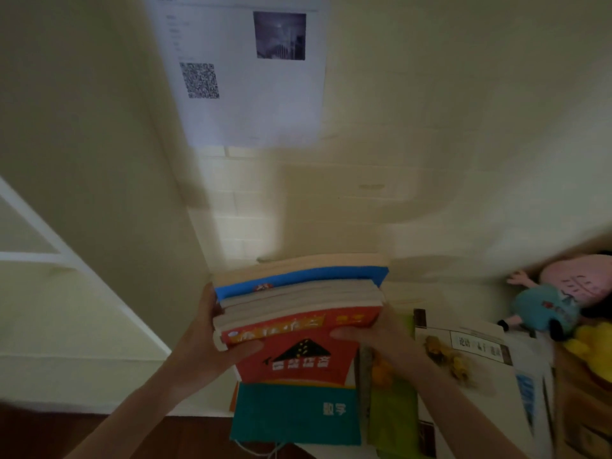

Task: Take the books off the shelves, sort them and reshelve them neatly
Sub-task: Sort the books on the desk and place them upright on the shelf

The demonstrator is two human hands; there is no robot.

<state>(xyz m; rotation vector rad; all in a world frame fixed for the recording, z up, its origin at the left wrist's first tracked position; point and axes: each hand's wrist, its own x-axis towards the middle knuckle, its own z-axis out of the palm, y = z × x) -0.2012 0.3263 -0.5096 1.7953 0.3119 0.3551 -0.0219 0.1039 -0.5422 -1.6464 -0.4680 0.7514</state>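
I hold a stack of several books (299, 303) in both hands in front of the wall. The nearest one has a red cover (291, 356) with a black triangle; a blue-covered book (298, 278) lies further back in the stack. My left hand (212, 332) grips the stack's left side, thumb over the red cover. My right hand (374, 332) grips the right side, thumb on the cover. Below the stack lies a teal book (294, 414) on other books, with a green book (394, 412) beside it. White books (477, 342) lie to the right.
A paper sheet with a QR code (238, 71) hangs on the cream wall ahead. A white shelf frame (49, 256) stands at the left. A pink and blue plush toy (556, 299) and a yellow plush (589, 342) lie at the right. Dark wooden floor shows at the bottom left.
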